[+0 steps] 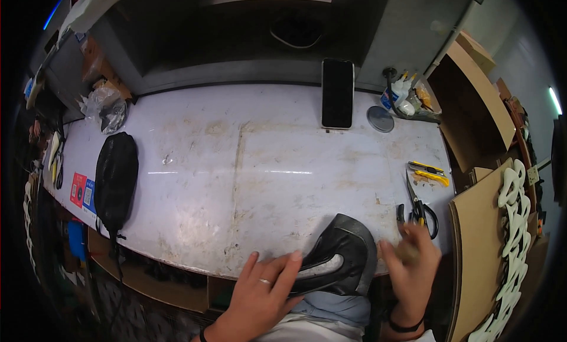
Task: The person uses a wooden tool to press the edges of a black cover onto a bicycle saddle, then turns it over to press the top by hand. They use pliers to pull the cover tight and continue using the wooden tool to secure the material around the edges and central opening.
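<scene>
A black leather shoe (349, 254), with a pale strip along its opening, sits tilted at the table's near edge against my lap. My left hand (269, 286) grips its left end, thumb and fingers pressed on the leather. Just right of the shoe, my right hand (413, 268) is raised and somewhat smeared by motion. Its fingers close round a small brownish lump (406, 252) that I cannot make out clearly. Black-handled scissors (420, 209) lie just beyond that hand, beside a yellow utility knife (429, 172).
A phone (338, 95) stands at the table's back. Near it are a round grey lid (380, 119) and glue bottles (400, 93). A black pouch (117, 177) lies left, by a plastic bag (109, 109). Cardboard (481, 247) and white sole-like pieces (509, 247) flank the right side.
</scene>
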`<state>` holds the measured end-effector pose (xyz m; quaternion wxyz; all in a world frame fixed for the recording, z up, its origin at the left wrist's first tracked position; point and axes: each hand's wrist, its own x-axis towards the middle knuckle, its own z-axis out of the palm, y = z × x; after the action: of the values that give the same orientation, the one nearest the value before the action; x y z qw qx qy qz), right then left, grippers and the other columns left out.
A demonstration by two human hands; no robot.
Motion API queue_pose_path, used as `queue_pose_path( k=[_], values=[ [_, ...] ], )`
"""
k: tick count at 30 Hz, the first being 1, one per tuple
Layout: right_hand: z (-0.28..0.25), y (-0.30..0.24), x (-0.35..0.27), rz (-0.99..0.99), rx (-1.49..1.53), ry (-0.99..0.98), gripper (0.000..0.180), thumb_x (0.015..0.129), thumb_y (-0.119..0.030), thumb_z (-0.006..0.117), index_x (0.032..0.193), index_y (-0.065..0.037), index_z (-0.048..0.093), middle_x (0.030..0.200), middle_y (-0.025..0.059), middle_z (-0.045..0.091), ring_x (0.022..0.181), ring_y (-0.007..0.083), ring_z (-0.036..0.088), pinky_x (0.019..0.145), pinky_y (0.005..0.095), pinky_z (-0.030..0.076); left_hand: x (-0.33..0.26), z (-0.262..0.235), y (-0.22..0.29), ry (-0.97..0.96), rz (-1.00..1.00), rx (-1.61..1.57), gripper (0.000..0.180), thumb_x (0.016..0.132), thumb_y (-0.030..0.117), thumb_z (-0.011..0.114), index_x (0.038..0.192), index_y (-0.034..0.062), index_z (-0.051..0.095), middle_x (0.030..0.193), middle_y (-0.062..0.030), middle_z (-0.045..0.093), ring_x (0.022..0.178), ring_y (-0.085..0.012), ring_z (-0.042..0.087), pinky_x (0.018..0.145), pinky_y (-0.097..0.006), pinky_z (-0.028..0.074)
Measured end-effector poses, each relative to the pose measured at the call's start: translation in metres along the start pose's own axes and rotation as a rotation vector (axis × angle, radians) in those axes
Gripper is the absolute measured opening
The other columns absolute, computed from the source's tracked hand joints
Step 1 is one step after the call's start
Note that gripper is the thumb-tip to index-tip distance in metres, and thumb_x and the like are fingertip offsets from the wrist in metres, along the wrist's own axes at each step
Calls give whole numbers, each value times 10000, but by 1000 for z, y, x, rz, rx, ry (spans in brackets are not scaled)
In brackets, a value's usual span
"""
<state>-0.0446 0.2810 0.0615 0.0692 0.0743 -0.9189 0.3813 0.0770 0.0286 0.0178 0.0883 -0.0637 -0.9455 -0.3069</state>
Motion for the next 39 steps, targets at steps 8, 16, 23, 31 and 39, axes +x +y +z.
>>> queue_pose_path(
  k=[8,16,23,31,39],
  values=[
    [15,56,13,-354,-107,186,511,903,-126,874,1347,1,655,1280,241,648,1220,418,646,1004,463,533,15,-2,3,-26,-137,-215,1132,798,84,966,1728,48,322,1285,-275,722,1068,-466,724,862,-514,606],
    [67,11,-43,-294,578,-276,1041,852,-234,976,1631,121,384,1223,177,726,1106,240,729,985,392,588,19,35,28,128,-226,-523,1073,912,149,895,1737,-14,229,1579,-301,508,1414,-387,588,1085,-469,536],
    [59,-14,-18,-502,465,-263,851,862,-140,948,1552,136,531,1142,246,740,926,324,757,831,377,622,8,14,6,484,11,-379,612,958,329,837,1365,-83,639,1266,-224,618,1065,-312,597,880,-400,490],
    [74,-15,-29,-527,440,-473,818,917,-172,883,1603,68,508,1084,232,733,852,344,756,725,399,635,26,14,-20,358,168,-422,305,910,125,843,778,-25,613,788,-159,631,609,-296,577,556,-375,473],
    [73,-2,-20,-561,336,-487,811,916,-199,892,1579,88,523,996,199,725,790,310,746,677,383,627,20,50,-23,495,72,-615,307,960,134,784,746,-31,636,752,-158,643,588,-274,605,552,-359,498]
  ],
)
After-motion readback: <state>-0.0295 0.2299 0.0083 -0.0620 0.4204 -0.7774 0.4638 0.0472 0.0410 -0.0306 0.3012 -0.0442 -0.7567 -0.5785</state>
